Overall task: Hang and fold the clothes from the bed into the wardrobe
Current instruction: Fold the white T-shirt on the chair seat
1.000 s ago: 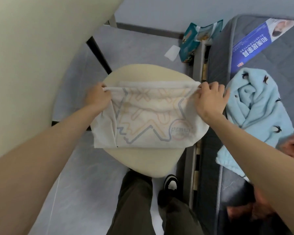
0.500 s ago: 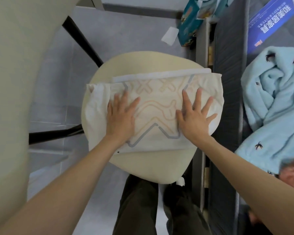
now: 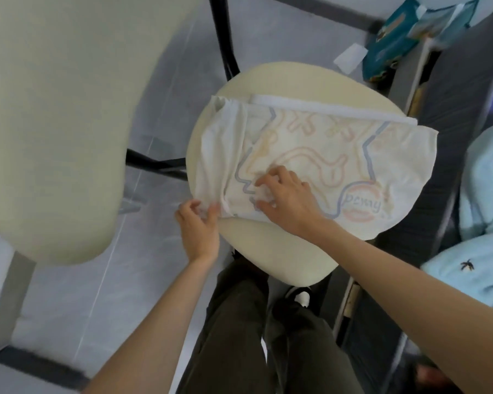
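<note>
— What are your hands doing right now?

— Your right hand [image 3: 288, 197] has its fingers curled and pinches a bunch of cloth on the white folded garment [image 3: 325, 143] with a pastel line print. Your left hand [image 3: 199, 227] sits just beside it, thumb and fingers closed on the garment's lower left corner.

— How does that differ from half a second ago?

— Then you had both hands flat on the cloth, fingers spread, one on each half. Now your right hand has crossed to the left half, your left hand has dropped to the corner, and both grip instead of press.

— Where does the garment lie relative to your hands?

— It spreads away from them, up and to the right, across the round cream chair seat [image 3: 282, 251]. Its right end hangs past the seat's edge towards the dark grey bed [image 3: 453, 89].

— And further out?

— A light blue fleece garment [image 3: 484, 194] lies crumpled on the bed, well apart from your hands. The cream chair back [image 3: 63, 109] fills the left side. Teal packets [image 3: 393, 41] lie on the floor at the top right. Your dark olive trousers [image 3: 239, 336] show below the seat.
</note>
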### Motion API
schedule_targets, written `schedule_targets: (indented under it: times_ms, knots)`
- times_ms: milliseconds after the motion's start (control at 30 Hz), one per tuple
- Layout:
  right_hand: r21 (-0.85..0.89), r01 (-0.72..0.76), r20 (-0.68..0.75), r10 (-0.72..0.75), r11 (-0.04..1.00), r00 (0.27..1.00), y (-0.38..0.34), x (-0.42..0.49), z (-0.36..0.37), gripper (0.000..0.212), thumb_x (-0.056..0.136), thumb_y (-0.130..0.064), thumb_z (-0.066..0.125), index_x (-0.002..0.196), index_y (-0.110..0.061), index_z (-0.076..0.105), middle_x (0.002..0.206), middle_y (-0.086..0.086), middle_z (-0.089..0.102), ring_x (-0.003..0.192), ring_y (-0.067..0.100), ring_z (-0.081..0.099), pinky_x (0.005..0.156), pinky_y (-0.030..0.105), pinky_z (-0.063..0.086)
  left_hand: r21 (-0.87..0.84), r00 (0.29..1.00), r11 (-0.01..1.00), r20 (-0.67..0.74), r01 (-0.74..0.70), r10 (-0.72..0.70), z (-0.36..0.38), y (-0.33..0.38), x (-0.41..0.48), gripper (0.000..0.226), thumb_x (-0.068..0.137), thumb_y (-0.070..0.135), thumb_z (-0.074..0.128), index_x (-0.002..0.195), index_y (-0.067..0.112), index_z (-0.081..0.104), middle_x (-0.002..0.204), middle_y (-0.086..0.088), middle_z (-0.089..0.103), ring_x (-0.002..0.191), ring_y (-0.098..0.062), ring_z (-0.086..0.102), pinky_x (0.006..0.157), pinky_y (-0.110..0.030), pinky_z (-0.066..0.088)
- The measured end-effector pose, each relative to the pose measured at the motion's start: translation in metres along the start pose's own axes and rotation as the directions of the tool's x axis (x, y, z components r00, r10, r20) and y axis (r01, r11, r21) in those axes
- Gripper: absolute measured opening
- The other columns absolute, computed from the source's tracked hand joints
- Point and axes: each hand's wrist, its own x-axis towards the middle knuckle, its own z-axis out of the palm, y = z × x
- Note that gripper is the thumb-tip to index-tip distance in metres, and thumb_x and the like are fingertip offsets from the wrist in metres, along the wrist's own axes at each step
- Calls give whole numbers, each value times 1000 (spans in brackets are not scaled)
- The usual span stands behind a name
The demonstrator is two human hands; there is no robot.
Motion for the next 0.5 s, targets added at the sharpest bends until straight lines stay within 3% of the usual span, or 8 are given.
schedule_targets:
  times_ms: [100,200,400,500]
  knots:
    - [-128,94,82,-84,987,993,-5,-3,8,53,76,-51,69,121,-27,51,121,-1,45,113,23,40,89,41,37,31,1000,999,23,-5,4,0,-4,5,31,88,32,66,109,11,59,114,-6,52,83,-12,56,71,-20,39]
    - [-233,137,104,-116,963,988,-6,-2,12,45,80,-33,69,120,-26,49,121,0,44,112,25,40,89,41,37,97,1000,995,12,-8,7,2,-5,12,18,87,30,67,96,14,65,109,-5,56,85,-16,58,72,-23,40]
    - [-212,166,75,-154,963,985,-3,5,7,23,87,-24,64,106,-16,55,112,4,50,107,27,44,81,39,39,143,999,990,37,-5,-1,0,-8,20,13,96,22,54,99,11,60,108,-3,48,82,-12,49,70,-16,33]
    - [-112,175,28,-173,978,985,2,3,-1,16,89,-23,63,98,-10,61,100,6,59,98,27,52,69,34,40,165,995,986,-88,-24,39,-14,-10,23,9,100,16,44,91,14,47,95,-1,50,74,-11,45,57,-19,29]
